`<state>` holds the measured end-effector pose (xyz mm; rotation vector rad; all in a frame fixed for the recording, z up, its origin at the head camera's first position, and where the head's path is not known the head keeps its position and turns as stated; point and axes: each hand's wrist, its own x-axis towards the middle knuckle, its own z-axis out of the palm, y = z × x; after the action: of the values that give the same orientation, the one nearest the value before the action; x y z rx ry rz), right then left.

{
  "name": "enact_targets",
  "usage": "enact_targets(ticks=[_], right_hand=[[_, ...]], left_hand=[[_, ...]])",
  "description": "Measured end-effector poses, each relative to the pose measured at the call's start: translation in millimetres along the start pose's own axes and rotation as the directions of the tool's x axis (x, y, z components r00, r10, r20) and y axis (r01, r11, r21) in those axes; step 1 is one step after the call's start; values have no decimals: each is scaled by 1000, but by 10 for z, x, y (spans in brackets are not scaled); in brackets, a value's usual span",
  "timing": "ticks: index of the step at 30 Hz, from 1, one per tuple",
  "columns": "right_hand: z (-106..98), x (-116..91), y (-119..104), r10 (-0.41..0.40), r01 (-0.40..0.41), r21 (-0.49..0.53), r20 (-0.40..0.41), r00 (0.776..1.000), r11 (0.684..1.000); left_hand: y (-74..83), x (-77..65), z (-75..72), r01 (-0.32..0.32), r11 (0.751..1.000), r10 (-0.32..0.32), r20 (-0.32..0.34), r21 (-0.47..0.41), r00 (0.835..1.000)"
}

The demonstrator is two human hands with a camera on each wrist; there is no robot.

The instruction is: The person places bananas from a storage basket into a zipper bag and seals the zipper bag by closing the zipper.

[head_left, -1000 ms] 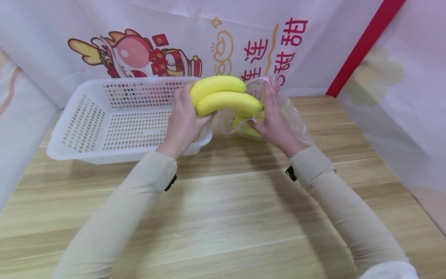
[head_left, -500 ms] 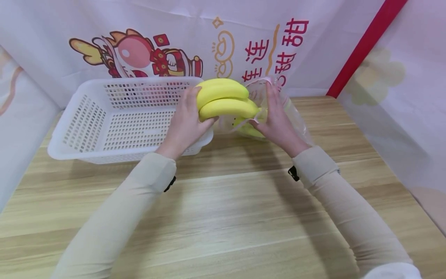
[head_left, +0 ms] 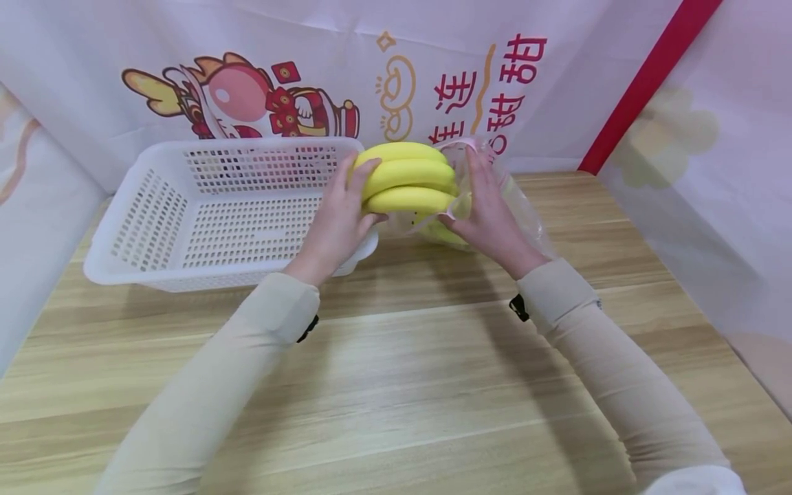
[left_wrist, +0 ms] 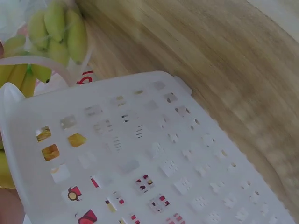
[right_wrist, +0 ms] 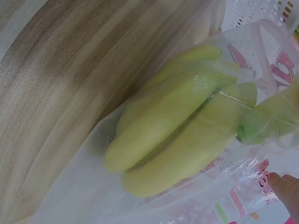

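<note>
A yellow banana bunch [head_left: 408, 180] is gripped by the left hand [head_left: 337, 223], fingers curled round its end, above the table between the white perforated basket [head_left: 185, 213] and the clear plastic bag [head_left: 513, 199]. The bag mouth is pinched by the right hand [head_left: 489, 210]; a greener bunch [right_wrist: 182, 121] is seen inside. The film could snag on the bananas and tear, or the bunch could slip.

White perforated plastic basket [head_left: 204, 213] sits on light wood-grain table [head_left: 396, 385]. Behind it: white banner [head_left: 346, 82] with cartoon print, red characters.
</note>
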<state>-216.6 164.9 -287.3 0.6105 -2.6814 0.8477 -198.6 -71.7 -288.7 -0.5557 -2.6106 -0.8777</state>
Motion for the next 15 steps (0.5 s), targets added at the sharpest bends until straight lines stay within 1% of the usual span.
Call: enact_targets(ticks=[3, 7, 10, 12, 13, 15], right_hand=[[3, 2, -7, 0, 0, 2, 6, 1000, 1000], [1, 7, -16, -18, 18, 14, 5, 1000, 1000], [4, 12, -11, -55, 56, 18, -9, 998, 998], [9, 16, -3, -105, 105, 26, -28, 994, 994], [14, 21, 3, -128, 130, 35, -37, 991, 991], [25, 15, 9, -141, 144, 50, -43, 989, 988]], left_hand=[[20, -3, 0, -5, 1000, 5, 1, -19, 1000], [36, 6, -13, 23, 999, -23, 18, -37, 1000], [41, 17, -23, 59, 996, -58, 29, -59, 998], [45, 25, -29, 75, 995, -73, 32, -68, 997], [48, 27, -33, 78, 995, -76, 29, -67, 997], [50, 34, -37, 79, 995, -77, 23, -60, 997]])
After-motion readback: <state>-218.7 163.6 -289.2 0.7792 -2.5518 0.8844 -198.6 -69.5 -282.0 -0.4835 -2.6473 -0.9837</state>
